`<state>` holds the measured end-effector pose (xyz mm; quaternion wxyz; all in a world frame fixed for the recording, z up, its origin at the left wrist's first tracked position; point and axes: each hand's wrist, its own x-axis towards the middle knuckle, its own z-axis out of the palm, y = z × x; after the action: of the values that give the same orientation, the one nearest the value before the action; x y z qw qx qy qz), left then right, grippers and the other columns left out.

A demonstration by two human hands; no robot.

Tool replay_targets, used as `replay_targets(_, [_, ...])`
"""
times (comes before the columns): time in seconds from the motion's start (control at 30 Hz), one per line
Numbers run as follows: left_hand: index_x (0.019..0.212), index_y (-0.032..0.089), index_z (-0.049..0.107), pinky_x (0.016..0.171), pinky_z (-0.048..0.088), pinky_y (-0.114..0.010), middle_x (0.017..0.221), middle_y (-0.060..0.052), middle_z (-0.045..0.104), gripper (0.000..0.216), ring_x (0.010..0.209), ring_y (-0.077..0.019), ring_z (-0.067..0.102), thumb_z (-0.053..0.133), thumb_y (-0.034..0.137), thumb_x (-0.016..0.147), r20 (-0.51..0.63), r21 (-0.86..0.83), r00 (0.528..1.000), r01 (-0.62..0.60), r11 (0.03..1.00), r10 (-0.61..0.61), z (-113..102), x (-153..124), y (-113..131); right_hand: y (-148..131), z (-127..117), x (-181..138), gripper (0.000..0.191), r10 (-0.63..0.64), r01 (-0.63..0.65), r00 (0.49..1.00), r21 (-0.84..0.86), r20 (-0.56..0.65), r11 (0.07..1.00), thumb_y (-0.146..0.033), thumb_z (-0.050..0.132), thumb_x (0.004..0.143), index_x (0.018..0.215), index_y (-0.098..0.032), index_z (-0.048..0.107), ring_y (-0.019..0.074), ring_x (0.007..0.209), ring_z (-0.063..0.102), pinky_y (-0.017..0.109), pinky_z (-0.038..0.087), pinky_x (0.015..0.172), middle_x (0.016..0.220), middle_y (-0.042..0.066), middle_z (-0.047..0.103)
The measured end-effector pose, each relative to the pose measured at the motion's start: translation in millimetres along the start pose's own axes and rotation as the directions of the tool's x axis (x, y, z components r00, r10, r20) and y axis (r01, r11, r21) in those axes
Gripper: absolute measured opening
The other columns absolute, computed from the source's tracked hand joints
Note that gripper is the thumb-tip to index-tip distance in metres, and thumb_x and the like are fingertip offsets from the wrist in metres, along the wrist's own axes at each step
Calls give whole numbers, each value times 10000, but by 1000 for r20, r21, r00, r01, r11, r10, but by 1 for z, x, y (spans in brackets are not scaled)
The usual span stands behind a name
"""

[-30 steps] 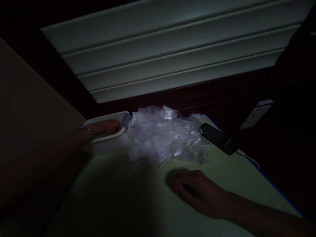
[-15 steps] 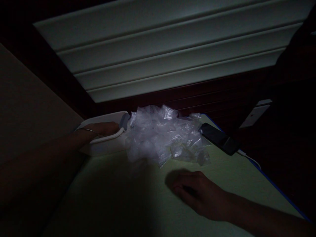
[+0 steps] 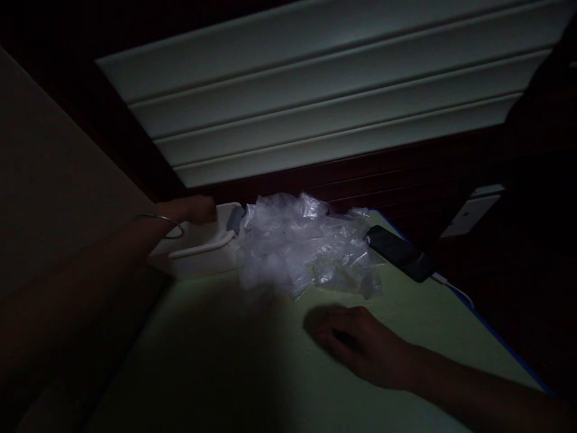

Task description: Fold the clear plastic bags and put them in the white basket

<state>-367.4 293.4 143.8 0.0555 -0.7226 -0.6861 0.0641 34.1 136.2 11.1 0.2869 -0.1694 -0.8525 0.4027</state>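
Overlapping white plastic bin: my left hand, fingers curled, grip unclear.
Crumpled clear-plastic pile: its four o'clock.
Right hand: curled, grip unclear; pile at eleven.

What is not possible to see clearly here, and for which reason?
All in the head view:
Whether the left hand holds anything: darkness and its back hide it.
Part of the inside of the bin: left hand and near rim cover it.
Palm of the right hand: turned away, shadowed.
Far end of the cable: lost in darkness.
Amount of plastic: pieces overlap.
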Motion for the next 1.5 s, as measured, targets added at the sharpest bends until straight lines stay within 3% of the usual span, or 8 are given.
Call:
replay_targets(0.13, [862,89,708,788,417,-324,750,-53,668,379,808,-225,622,500,406,876,-165,125,986,45,991,-24,-56,-12,44,1,0,0,250,9,-9,1000,-7,8,1000,-214,422,953,745,-179,556,124,653,475,272,435,621,720,11,534])
replay_targets(0.23, [913,125,711,763,407,-313,798,-45,672,429,809,-219,629,428,447,896,-276,75,953,-112,991,129,-67,-30,111,3,1,0,254,-5,5,1000,-14,15,1000,-211,419,953,737,-174,547,119,642,471,266,427,621,709,5,522])
replay_targets(0.37, [873,146,724,706,423,-330,829,-97,699,374,753,-214,641,460,409,896,-174,-137,919,-377,916,353,-29,-38,201,6,2,-1,262,-26,26,1000,-29,5,999,-251,429,958,760,-168,579,122,645,494,258,430,625,724,17,567])
replay_targets(0.6, [849,141,706,777,465,-407,942,-223,689,372,923,-322,651,632,502,789,-128,-262,943,-332,906,308,44,-16,278,8,2,-2,247,-25,25,1000,-81,-2,996,-246,461,937,739,-172,589,119,616,505,240,410,614,696,10,589])
replay_targets(0.77, [722,153,705,701,457,-358,793,-154,704,113,790,-251,660,642,244,746,-177,-367,945,-322,873,274,38,-5,279,9,2,-1,224,-10,10,1000,-13,-2,1000,-234,483,915,730,-169,590,119,620,494,243,405,622,698,4,584])
replay_targets(1.03, [776,121,670,598,432,-260,726,-51,679,244,676,-154,612,539,324,811,-284,-634,931,-362,683,230,-24,-30,228,19,3,0,207,127,-106,989,232,-78,967,-226,557,864,678,-155,612,100,587,427,238,342,570,632,-29,520])
replay_targets(1.23, [814,136,660,857,485,-371,1193,-142,662,158,1050,-246,637,631,275,744,-172,-985,958,-164,-54,230,-13,-77,206,28,8,8,236,323,-188,937,587,-133,787,-346,549,897,847,-131,631,126,648,581,257,431,599,763,42,647])
replay_targets(1.5, [671,125,649,941,444,-467,1183,-137,675,90,1132,-344,599,580,182,674,-68,-924,912,95,-371,404,12,-131,185,23,-10,16,222,538,-148,841,927,-66,345,-344,412,917,995,-177,536,223,903,708,418,517,862,977,117,703])
